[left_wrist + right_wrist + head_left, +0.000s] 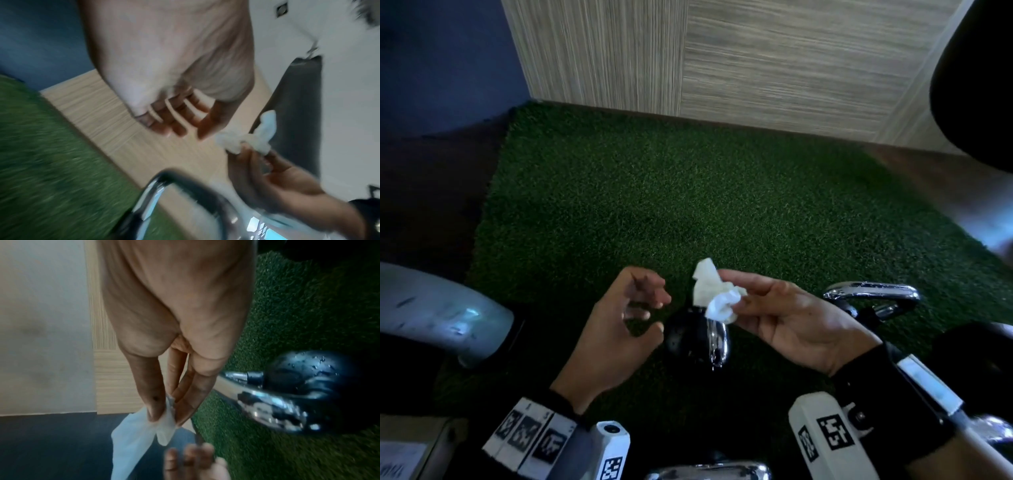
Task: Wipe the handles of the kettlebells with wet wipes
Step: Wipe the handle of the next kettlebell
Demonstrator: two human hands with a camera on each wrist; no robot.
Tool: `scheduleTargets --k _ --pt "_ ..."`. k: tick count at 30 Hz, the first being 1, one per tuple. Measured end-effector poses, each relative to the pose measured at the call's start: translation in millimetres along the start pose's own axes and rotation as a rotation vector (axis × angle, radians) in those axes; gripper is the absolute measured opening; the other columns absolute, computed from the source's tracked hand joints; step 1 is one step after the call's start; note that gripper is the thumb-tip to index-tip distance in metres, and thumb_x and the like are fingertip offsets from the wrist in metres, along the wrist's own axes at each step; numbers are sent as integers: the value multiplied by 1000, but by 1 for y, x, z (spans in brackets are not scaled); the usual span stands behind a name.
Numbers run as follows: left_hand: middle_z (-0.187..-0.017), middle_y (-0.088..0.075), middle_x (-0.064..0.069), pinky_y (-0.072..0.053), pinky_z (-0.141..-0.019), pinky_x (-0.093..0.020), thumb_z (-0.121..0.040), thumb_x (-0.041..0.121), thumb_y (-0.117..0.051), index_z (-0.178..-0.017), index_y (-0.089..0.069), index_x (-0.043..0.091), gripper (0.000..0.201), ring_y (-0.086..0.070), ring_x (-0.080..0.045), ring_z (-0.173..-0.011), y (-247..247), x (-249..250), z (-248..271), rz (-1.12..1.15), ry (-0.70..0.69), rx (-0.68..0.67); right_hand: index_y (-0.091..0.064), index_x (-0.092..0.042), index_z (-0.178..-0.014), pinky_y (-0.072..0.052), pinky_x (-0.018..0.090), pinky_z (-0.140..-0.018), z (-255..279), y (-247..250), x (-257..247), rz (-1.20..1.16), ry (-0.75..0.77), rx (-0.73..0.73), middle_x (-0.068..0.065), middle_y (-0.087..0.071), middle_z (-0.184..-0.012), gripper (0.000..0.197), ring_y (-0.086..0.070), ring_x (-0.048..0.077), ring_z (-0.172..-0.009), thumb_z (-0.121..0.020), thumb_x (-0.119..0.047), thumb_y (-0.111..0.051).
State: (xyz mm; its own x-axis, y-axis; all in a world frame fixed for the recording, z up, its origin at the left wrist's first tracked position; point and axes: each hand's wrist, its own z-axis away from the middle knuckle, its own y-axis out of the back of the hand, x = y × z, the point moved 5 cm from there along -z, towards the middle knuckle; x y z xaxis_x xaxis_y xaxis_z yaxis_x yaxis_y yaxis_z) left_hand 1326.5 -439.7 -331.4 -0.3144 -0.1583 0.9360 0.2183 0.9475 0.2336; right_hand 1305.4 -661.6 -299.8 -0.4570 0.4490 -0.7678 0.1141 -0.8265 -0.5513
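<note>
White wipe [717,296], chrome handle [717,342] — black kettlebell [681,337], green turf [688,205].

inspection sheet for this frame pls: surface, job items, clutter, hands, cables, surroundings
Surface: green turf mat on a dark floor.
Job's things: crumpled white wipe held in the air; kettlebell below it, chrome handle; second kettlebell handle to the right; a third chrome handle at the bottom edge.
Clutter: grey curved object at left, unidentified.
Hands: right hand pinches the wipe; left hand loosely curled, holds nothing, close to the wipe.
Cables: nothing seen.
Surroundings: wood-grain wall panels, blue wall at left.
</note>
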Motion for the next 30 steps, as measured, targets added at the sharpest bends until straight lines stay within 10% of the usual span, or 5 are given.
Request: scheduleTargets --k 5,8,15,24,30 --pt "-167 -15 12 -24 -127 -34 -61 48 -91 -162 -7 31 133 -19 -6 -153 -55 -93 15 -430 290 -476 -64 6 -131 -62 28 -85 -9 41 -5 -36 44 194 26 -67 -129 85 -74 26 -103 -50 5 -91" --pt "-171 13 -4 -11 -130 -38 -51 79 -79 -159 21 13 161 6 -22 -159 -91 -109 11 -656 223 -429 -68 7 -121 -62 24 -82 -16 56 7 -15 28 295 26 -71 -119 58 -74 23 -92 -62 12 -69" --pt "-157 -34 -26 -38 -120 -45 -70 64 -65 -157 -13 -10 126 -39 -35 -145 -101 -101 3 -695 -57 -172 -72 9 -106 -61 22 -70 -27 81 25 55 100 421 24 -77 -100 39 -77 21 -81 -67 3 -74" --pt "-156 -41 -13 -33 -123 -33 -71 56 -76 -157 -27 -2 114 -42 -25 -143 -86 -103 2 -544 -150 -165 -79 -13 -98 -62 40 -89 -69 78 38 535 327 640 7 -81 -93 19 -78 25 -94 -81 -12 -86" --pt "-154 -44 -5 -40 -117 -40 -69 54 -77 -155 -34 5 109 -42 -20 -144 -85 -109 -2 -497 -101 -166 -82 -18 -100 -59 20 -72 -81 62 44 1046 373 744 -4 -79 -84 13 -71 2 -71 -89 -23 -78"
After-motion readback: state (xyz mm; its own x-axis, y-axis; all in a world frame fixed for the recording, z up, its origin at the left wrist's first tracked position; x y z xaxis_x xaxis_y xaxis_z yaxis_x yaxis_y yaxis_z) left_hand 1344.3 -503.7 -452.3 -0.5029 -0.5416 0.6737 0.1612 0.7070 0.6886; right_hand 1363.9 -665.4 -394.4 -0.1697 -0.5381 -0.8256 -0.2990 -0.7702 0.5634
